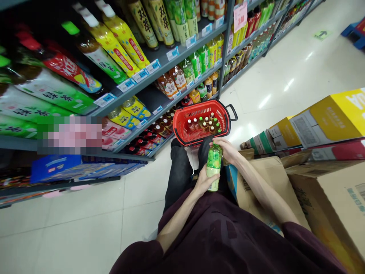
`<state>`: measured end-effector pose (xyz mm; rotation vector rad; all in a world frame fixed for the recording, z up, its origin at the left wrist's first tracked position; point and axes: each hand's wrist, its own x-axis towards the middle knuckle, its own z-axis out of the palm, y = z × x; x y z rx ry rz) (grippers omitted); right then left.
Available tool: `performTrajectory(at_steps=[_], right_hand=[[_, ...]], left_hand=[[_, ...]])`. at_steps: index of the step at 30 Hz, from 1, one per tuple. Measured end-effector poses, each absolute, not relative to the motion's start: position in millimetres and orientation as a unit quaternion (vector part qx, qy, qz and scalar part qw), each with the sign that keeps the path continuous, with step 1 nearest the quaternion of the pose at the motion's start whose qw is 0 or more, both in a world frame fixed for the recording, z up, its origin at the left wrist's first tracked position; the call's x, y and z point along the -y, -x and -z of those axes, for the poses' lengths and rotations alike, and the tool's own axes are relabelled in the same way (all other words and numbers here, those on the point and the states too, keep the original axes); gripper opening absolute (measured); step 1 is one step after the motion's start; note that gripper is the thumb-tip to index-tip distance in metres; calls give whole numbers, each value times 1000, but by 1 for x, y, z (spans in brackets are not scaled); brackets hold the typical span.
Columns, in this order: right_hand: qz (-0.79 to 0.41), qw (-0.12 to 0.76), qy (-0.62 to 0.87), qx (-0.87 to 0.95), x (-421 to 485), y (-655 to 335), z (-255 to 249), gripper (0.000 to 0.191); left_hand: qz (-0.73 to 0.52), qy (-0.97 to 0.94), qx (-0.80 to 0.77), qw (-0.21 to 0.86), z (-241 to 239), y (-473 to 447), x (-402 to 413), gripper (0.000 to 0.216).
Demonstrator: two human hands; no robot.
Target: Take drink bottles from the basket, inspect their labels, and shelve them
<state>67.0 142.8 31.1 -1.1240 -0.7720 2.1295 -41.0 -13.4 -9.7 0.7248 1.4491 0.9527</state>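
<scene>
My left hand (203, 180) is wrapped round the lower half of a green drink bottle (214, 160), its thumb across the pale label. The bottle stands nearly upright in front of my lap, with a green cap at the top. My right hand (228, 150) is closed about its neck and cap; some of those fingers are hidden behind the bottle. Beyond my knees sits a red shopping basket (182, 139) with black handles. Several small bottles (204, 125) with white, green and dark caps stand inside it.
Shelves (159, 68) of bottled drinks run along the left and ahead, with price tags on their edges. Opened cardboard boxes (269, 179) crowd my right side, beside yellow cartons (310, 121). Pale floor tiles (142, 190) show at the left.
</scene>
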Motion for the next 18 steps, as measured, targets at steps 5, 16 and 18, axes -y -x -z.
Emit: performTrajectory(at_steps=[5,16,18], right_hand=[[-822,261,440,252,-142,-65,-32,39],[-845,211,379,313,-138,-67,-32,37],[-830,226,396,322,-137,-64,-27,32]], left_hand=[[-444,-173,-513,714,5,45,12,56],[-436,-152,-356,812,3,44,16,45],[-431,-162,-395,795,4,40,15,49]])
